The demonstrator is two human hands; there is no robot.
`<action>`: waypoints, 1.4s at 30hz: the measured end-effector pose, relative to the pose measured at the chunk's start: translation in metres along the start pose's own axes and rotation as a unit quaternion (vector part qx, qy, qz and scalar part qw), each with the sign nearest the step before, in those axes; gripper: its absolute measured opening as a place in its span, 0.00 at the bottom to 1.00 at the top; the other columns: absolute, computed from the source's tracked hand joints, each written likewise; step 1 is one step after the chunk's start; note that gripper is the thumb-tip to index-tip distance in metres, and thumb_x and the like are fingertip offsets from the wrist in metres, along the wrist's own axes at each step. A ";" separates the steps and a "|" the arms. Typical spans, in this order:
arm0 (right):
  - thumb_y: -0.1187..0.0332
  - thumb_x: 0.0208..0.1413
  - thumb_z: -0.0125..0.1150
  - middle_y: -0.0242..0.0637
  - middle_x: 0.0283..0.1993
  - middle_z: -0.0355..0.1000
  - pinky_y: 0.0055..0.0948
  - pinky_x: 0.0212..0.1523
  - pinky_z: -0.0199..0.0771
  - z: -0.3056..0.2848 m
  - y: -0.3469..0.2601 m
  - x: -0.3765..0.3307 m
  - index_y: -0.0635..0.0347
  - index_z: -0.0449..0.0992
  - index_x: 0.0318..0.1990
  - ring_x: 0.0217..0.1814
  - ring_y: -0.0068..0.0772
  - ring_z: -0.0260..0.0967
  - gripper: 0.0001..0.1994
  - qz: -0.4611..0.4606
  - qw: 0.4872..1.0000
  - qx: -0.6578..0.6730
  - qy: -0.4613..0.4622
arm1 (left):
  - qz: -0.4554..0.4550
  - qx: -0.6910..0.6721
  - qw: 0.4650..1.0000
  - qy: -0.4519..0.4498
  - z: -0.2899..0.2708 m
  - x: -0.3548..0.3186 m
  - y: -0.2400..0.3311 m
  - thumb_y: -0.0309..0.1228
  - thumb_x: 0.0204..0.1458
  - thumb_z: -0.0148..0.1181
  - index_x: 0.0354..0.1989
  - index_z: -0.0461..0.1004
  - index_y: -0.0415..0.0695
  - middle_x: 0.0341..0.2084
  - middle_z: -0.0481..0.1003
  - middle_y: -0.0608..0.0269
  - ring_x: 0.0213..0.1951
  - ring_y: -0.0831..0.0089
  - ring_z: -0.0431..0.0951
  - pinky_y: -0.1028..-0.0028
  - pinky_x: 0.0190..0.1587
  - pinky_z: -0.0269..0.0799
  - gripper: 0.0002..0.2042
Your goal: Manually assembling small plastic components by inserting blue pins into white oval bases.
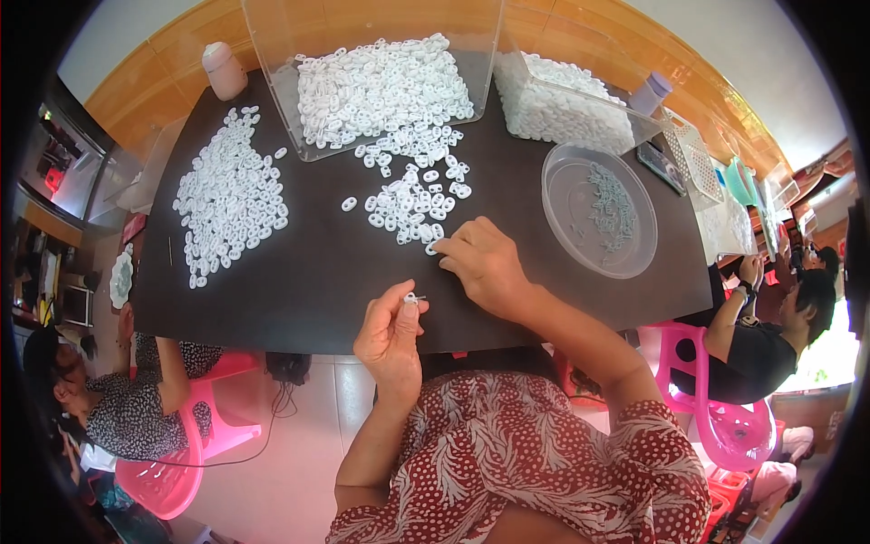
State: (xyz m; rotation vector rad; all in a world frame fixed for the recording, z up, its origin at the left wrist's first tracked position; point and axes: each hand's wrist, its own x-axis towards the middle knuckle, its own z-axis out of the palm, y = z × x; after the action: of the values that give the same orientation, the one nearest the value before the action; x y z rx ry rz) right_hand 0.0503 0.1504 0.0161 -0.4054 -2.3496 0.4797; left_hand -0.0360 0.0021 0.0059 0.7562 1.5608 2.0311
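seated at a dark desk (299,299), a person's left hand (391,335) pinches a small white ring (410,297) between its fingers while the right hand (485,263), fingers curled together, picks at the loose white rings (412,204) at twelve o'clock; judged mid-assembly, a fresh piece needed next.

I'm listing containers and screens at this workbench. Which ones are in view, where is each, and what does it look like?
Clear plastic bin: table's far edge, centre, boxy, spilling white rings.
Second clear bin: right of it, full of white pieces.
Round clear dish: right side, holding grey-green pieces.
Pink bottle: far left corner.
Phone: beyond the dish, dark screen.
No readable labels or signs.
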 end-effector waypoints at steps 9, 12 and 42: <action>0.76 0.37 0.66 0.34 0.27 0.64 0.33 0.27 0.63 0.011 0.007 0.009 0.60 0.75 0.30 0.31 0.37 0.61 0.10 -0.061 0.994 -0.086 -0.008 | -0.015 -0.039 0.999 0.013 -0.002 0.001 -0.005 0.24 0.54 0.57 0.43 0.74 0.34 0.26 0.76 0.60 0.22 0.82 0.67 0.84 0.26 0.63 0.10; 0.76 0.36 0.66 0.34 0.27 0.63 0.33 0.27 0.63 0.008 0.009 0.009 0.60 0.74 0.30 0.31 0.37 0.61 0.10 -0.040 0.996 -0.076 -0.013 | -0.024 -0.054 0.998 0.013 -0.002 0.001 -0.004 0.24 0.54 0.57 0.42 0.74 0.34 0.26 0.76 0.60 0.21 0.82 0.67 0.83 0.26 0.63 0.09; 0.65 0.54 0.58 0.31 0.25 0.73 0.17 0.25 0.61 -0.021 -0.025 -0.002 0.65 0.76 0.30 0.26 0.16 0.63 0.10 0.387 0.771 0.487 -0.136 | -0.071 -0.097 0.993 0.017 0.011 0.000 0.012 0.20 0.54 0.54 0.41 0.72 0.32 0.25 0.76 0.57 0.20 0.80 0.69 0.83 0.22 0.64 0.07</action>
State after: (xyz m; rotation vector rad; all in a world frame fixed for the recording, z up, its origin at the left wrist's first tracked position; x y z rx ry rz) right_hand 0.0621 0.1326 0.0410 -0.7967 -1.7110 2.1242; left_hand -0.0286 0.0069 0.0195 0.5242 1.3685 2.0614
